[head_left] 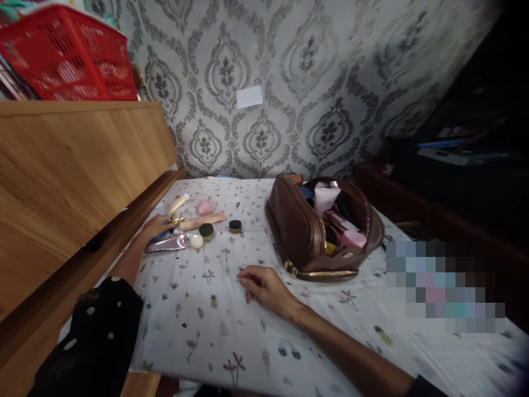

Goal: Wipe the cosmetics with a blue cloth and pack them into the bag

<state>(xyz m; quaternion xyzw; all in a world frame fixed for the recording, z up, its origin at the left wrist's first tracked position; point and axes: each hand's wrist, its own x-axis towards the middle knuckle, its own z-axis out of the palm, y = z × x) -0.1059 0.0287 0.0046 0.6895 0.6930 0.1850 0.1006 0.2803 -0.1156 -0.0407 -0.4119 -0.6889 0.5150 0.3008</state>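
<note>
The person's left hand [157, 227] is at the far left of the counter [231, 342], and a small gold thing [177, 220] lies right at its fingertips. Whether this grip is closed on it or only touches it cannot be told. The peach tube [202, 220] begins just beside the same fingertips; its long axis runs away from them to the right, with the right end a little farther from the person. So the left hand is clearly the nearer one to it.

The shiny pink tube [167, 243] lies just on the near side of the left grip, the cream tube [177, 204] just beyond it. The right hand [268, 284] rests with fingers loosely bent, a narrow gap at the thumb, and nothing is seen in it. To the right of this grip and farther off stands the brown bag [295, 226], unzipped and full.

Something blue [159, 235] under the left hand is mostly covered. The lower contents of the bag are hidden, and a pixelated patch [438, 286] covers what lies right of the bag.
</note>
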